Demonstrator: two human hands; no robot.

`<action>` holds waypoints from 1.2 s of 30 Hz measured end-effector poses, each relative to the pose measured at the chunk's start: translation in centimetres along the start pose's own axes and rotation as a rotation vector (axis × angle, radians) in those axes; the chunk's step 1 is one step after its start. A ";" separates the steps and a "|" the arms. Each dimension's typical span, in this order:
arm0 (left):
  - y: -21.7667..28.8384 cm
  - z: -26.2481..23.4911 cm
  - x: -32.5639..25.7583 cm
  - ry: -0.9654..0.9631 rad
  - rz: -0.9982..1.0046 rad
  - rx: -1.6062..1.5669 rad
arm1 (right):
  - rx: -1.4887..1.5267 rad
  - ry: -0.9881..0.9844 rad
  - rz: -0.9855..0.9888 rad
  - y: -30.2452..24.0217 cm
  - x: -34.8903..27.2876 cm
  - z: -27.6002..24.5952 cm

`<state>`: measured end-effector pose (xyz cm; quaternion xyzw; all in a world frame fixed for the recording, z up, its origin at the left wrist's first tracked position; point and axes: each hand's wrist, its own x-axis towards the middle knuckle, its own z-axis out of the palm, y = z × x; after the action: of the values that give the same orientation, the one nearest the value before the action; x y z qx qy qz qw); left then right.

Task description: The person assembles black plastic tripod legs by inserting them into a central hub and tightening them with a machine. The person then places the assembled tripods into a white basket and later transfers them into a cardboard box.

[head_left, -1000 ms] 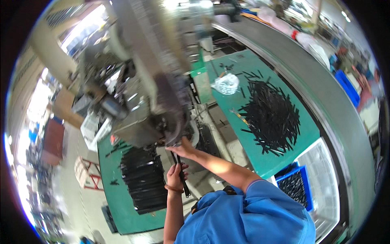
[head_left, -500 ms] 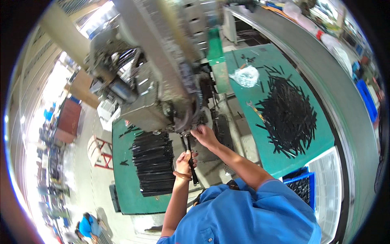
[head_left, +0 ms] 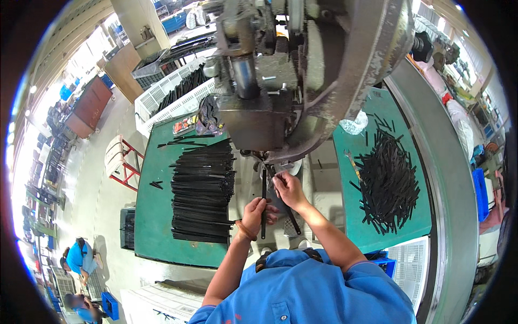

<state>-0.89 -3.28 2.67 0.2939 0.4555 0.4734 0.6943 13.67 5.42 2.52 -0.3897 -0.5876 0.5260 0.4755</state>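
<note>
Two narrow black strips hang below the head of a grey metal machine [head_left: 252,127], their upper ends close together and their lower ends spread apart. My left hand [head_left: 253,217] is closed around the left strip [head_left: 264,186], which points almost straight down at me. With thumb and fingers pinched, my right hand [head_left: 291,192] grips the right strip [head_left: 292,217], which slants down to the right. Whether the strips are joined at the top is hard to tell, as the machine's lower part partly hides them.
On the left green table [head_left: 156,227] lies a neat row of black strips [head_left: 202,194]. A loose heap of black pieces [head_left: 389,183] covers part of the right green table [head_left: 353,208], beside a wrench [head_left: 352,162]. A white crate [head_left: 407,262] stands at the lower right.
The view has swung so that the machine appears further right. Before, the strips lay close together; now their lower ends are spread, and my right hand has come down from the machine.
</note>
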 end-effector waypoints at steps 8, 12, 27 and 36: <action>1.2 -1.2 0.0 -0.095 0.018 0.003 | -0.296 0.200 -0.013 0.8 0.8 2.9; 1.8 -1.7 -0.2 -0.101 -0.007 0.022 | -0.094 0.167 0.231 -0.1 -0.2 3.2; 3.5 -2.3 -0.5 -0.164 -0.112 0.042 | 0.183 0.204 0.323 -0.2 -3.5 3.3; 3.9 -2.7 -0.1 -0.191 -0.071 0.072 | 0.196 0.194 0.344 -0.2 -3.3 3.2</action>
<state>-4.93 -1.93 4.87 0.3459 0.4143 0.4016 0.7399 11.37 1.41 2.23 -0.4851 -0.4101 0.6139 0.4686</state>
